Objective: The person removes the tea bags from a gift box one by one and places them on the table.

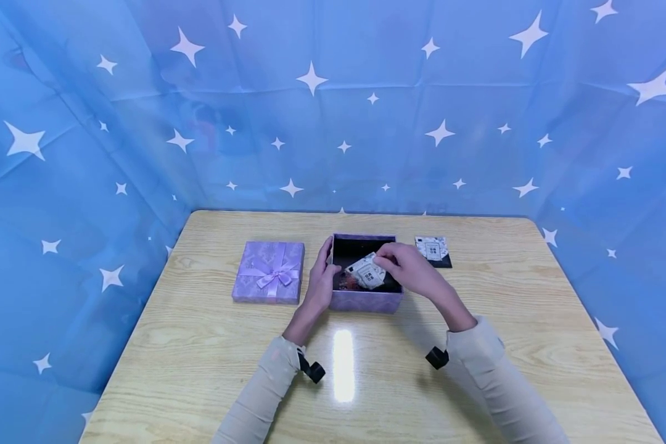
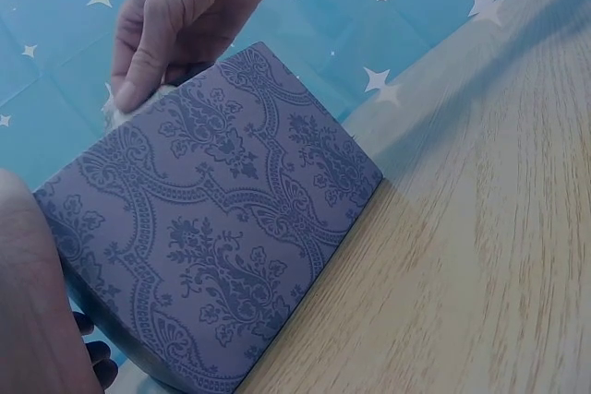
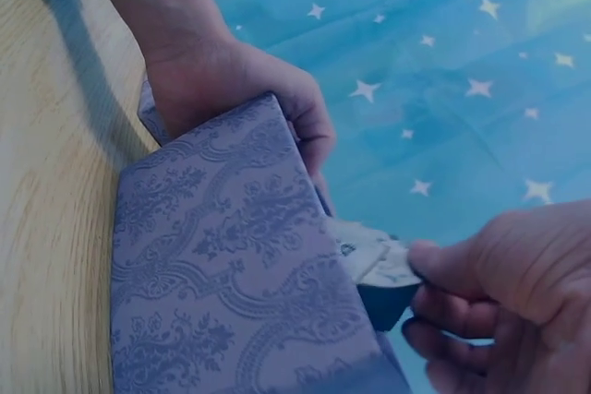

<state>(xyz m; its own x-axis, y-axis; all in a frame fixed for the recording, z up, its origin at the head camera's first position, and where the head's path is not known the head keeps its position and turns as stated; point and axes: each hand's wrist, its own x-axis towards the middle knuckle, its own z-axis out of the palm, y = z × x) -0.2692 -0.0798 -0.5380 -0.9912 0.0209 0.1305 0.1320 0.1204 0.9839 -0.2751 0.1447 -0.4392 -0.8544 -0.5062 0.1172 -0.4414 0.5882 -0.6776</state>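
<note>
An open purple gift box point(image 1: 366, 301) with a damask pattern stands on the table, its dark inside facing up. My left hand point(image 1: 320, 280) grips its left wall, thumb over the rim and fingers along the outside. Between thumb and fingers, my right hand point(image 1: 407, 266) pinches the upper corner of a flat white-and-black printed sachet point(image 1: 370, 275). The sachet slants at the box's mouth, its lower part within the walls. Beside it in the box lies something reddish and shiny point(image 1: 348, 282), too small to make out. In the right wrist view the front wall hides the sachet's lower part point(image 3: 374, 260).
Left of the box lies its purple lid point(image 1: 255, 256), topped with a ribbon bow point(image 1: 274, 275). A similar sachet point(image 1: 434, 251) lies flat on the wooden table point(image 1: 200, 357) to the right. A blue star-printed cloth point(image 1: 344, 166) hangs behind and at the sides.
</note>
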